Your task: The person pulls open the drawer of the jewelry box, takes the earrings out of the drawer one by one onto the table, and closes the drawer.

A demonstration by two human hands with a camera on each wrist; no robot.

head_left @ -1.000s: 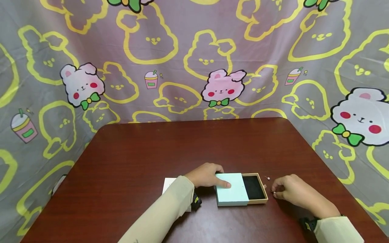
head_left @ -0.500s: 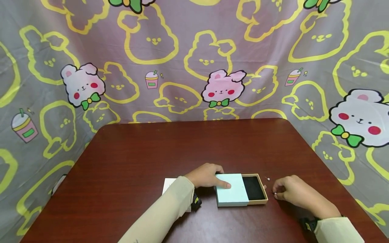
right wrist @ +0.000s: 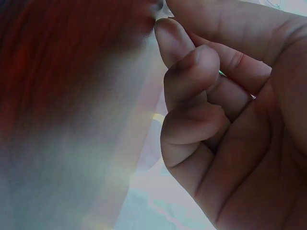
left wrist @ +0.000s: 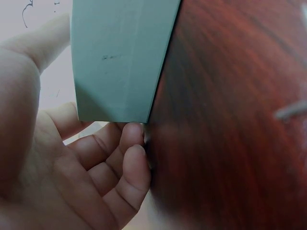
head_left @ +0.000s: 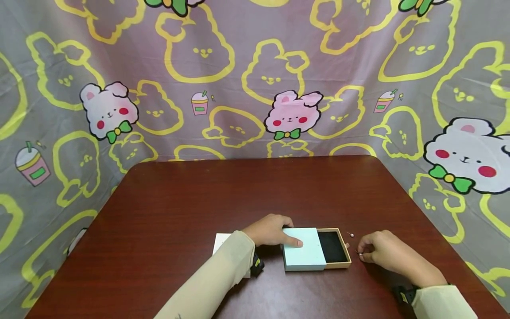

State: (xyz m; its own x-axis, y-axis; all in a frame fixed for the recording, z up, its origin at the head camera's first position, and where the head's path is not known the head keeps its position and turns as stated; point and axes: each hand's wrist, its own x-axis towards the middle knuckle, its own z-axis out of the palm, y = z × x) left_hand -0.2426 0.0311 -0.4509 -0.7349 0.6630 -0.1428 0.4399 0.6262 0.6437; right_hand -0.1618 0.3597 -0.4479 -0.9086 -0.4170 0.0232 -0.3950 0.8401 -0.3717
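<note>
A pale blue slide-out box (head_left: 303, 250) lies flat on the table, its tan drawer (head_left: 338, 265) partly drawn out to the right and its black lining showing. My left hand (head_left: 268, 230) grips the box's left end, thumb on top. In the left wrist view, the box end (left wrist: 115, 67) sits between the thumb and the curled fingers (left wrist: 134, 167). Just right of the drawer, my right hand (head_left: 385, 250) pinches a small pearl earring (head_left: 360, 254) at the tabletop. The right wrist view barely shows it at the fingertips. Another pearl earring (head_left: 352, 235) lies behind that hand's fingertips.
White paper or card (head_left: 221, 240) lies partly hidden under my left forearm. A small ribbon tab (head_left: 347, 245) sticks out from the drawer's front. The brown table (head_left: 239, 190) is bordered at the back and sides by a patterned cloth (head_left: 239, 66).
</note>
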